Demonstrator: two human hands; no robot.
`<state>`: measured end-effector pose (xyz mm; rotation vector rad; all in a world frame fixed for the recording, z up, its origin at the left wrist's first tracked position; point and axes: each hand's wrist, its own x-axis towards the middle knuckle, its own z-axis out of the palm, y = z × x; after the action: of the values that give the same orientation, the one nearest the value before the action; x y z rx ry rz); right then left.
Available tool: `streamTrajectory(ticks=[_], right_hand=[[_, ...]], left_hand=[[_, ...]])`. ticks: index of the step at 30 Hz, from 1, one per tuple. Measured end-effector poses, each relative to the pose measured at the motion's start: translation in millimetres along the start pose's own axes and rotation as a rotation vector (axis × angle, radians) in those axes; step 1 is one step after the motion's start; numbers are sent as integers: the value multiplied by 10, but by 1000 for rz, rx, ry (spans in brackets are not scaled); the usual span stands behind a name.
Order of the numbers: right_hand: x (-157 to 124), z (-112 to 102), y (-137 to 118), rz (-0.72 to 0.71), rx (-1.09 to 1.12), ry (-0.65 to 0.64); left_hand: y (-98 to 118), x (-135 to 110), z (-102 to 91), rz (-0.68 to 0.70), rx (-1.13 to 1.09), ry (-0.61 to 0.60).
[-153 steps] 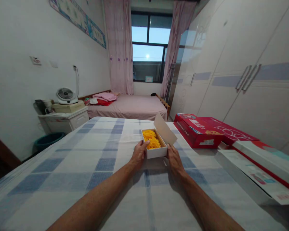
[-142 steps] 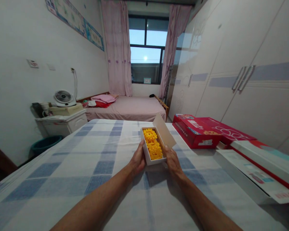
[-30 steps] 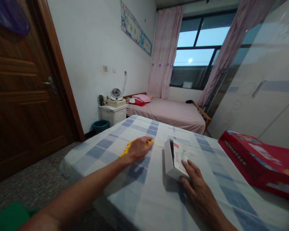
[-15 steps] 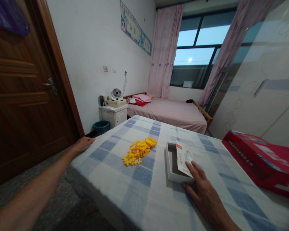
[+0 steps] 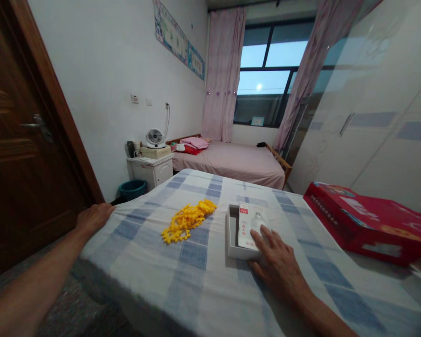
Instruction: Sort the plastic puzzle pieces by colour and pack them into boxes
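Note:
A pile of small yellow plastic pieces [image 5: 185, 220] lies on the blue-and-white checked tablecloth [image 5: 196, 276]. To its right sits a small white box [image 5: 235, 234] with its printed lid folded down over it. My right hand [image 5: 275, 262] lies flat, fingers spread, with the fingertips on the lid. My left hand [image 5: 94, 217] rests on the table's left edge, fingers curved over the cloth, well left of the yellow pile.
A large red box [image 5: 365, 224] lies at the table's right. Left of the table is a brown wooden door [image 5: 17, 154]. Behind are a white nightstand with a fan [image 5: 150, 164], a teal bin [image 5: 132, 188], a pink bed [image 5: 231, 161] and white wardrobes [image 5: 375, 117].
The box was emptied and the yellow pieces now lie on the cloth. My left hand went from the pile to the table's left edge. My right hand pressed the lid further down.

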<state>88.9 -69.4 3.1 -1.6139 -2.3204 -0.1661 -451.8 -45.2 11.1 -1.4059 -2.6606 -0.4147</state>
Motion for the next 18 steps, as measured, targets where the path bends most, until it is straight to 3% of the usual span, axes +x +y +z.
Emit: streamTrajectory(ticks=[3, 5, 8, 13, 18], right_hand=[[31, 25, -36, -38, -10, 11], [64, 57, -64, -58, 17, -8], [156, 95, -101, -42, 29, -18], [496, 172, -101, -3, 111, -31], [1098, 369, -65, -14, 173, -15]], left_hand=[[138, -3, 20, 37, 90, -6], [319, -21, 54, 143, 135, 47], [742, -90, 129, 378, 95, 65], [1455, -261, 369, 570, -66, 63], [1632, -319, 622, 625, -75, 30]])
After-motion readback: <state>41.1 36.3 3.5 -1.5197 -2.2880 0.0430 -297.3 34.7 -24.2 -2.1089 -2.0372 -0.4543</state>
